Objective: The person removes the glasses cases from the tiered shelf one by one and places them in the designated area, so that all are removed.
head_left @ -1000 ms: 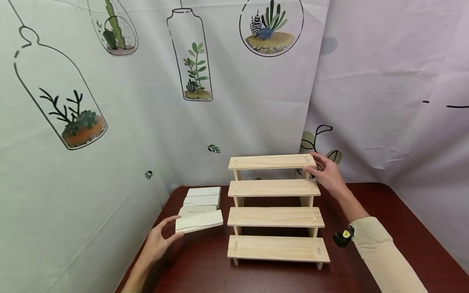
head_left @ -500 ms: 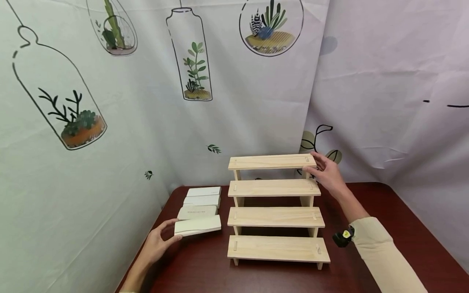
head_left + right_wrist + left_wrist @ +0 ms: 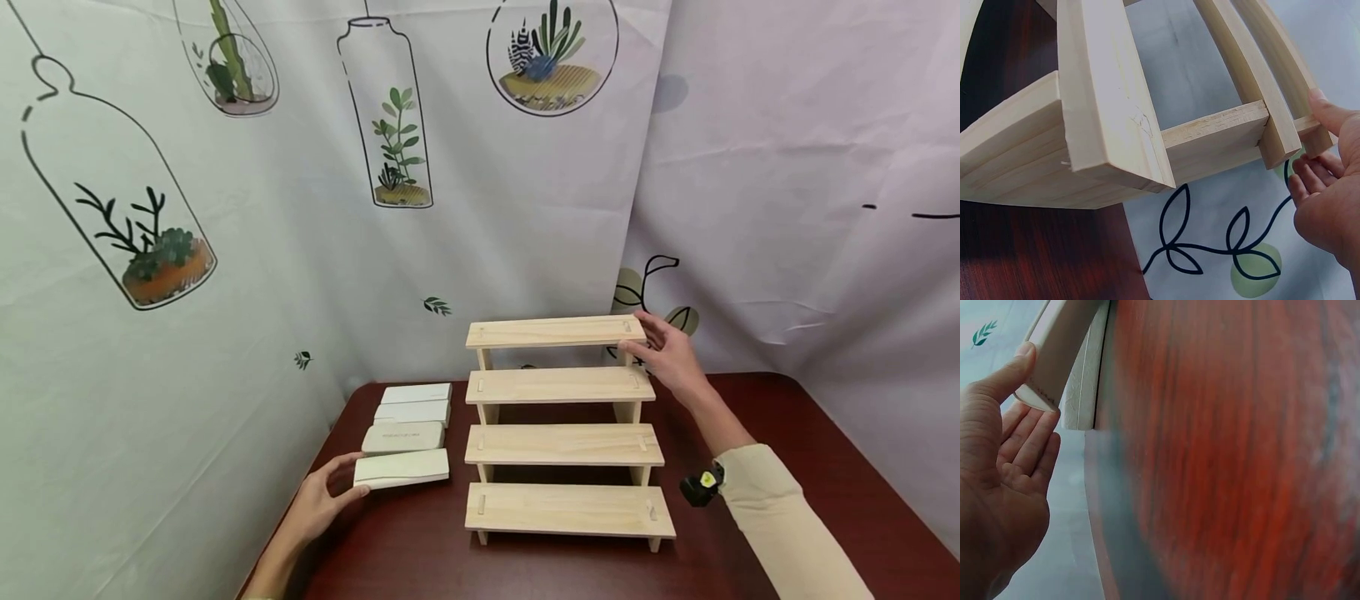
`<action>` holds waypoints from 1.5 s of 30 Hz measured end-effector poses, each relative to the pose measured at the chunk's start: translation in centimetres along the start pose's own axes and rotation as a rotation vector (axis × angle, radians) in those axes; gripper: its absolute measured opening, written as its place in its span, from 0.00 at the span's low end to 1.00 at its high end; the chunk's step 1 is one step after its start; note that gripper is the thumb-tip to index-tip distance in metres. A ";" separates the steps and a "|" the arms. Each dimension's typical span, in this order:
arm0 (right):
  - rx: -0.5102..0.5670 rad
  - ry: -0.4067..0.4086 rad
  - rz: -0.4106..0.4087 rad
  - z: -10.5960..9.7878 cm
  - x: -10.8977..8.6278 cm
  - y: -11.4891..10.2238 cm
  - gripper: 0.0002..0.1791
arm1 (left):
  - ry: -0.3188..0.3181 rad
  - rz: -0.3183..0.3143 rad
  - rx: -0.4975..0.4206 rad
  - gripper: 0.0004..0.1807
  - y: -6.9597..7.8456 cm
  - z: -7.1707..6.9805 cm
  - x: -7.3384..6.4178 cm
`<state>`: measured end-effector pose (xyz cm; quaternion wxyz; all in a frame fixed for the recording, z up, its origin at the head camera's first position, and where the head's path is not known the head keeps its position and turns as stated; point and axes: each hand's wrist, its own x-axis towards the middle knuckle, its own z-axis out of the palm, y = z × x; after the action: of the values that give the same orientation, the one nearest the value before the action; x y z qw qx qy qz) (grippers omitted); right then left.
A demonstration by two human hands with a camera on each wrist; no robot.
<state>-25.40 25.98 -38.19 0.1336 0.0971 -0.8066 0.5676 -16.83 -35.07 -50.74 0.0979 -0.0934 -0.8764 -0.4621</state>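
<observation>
My left hand (image 3: 318,504) pinches the left end of a long cream case (image 3: 401,468) with a flap line across its top. In the left wrist view the thumb lies on one side of the case (image 3: 1063,353) and the fingers on the other. Behind it lie a cream rounded case with faint lettering (image 3: 402,437) and two white flat boxes, a nearer one (image 3: 411,412) and a farther one (image 3: 416,393). My right hand (image 3: 667,354) grips the right end of the top board of a pale wooden stepped rack (image 3: 558,332), thumb and fingers on either side, as the right wrist view shows.
The rack's lower boards (image 3: 570,508) step down toward the front of the dark red table (image 3: 390,554). A printed cloth (image 3: 480,208) hangs behind and beside the table. A black device (image 3: 701,487) sits on the right wrist.
My left hand has drawn the cream case slightly left and toward me, levelling it and uncovering the lettered case behind. The right hand stays on the rack.
</observation>
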 end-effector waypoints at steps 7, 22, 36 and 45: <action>-0.002 0.000 0.004 0.0 0.0 -0.1 0.45 | -0.030 0.003 0.028 0.33 -0.9 -0.5 0.2; -0.010 0.005 0.008 0.1 0.0 -0.2 0.44 | -0.087 -0.058 0.164 0.36 -2.0 -1.2 1.2; -0.017 0.008 0.008 0.0 0.0 0.1 0.44 | -0.091 -0.055 0.236 0.36 -2.3 -1.0 1.4; -0.019 0.007 0.013 0.1 0.0 -0.3 0.44 | -0.076 -0.072 0.273 0.34 -2.3 -0.9 1.7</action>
<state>-25.28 25.80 -37.97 0.1338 0.0888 -0.8119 0.5612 -18.99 -37.01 -51.63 0.0598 -0.0649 -0.9370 -0.3379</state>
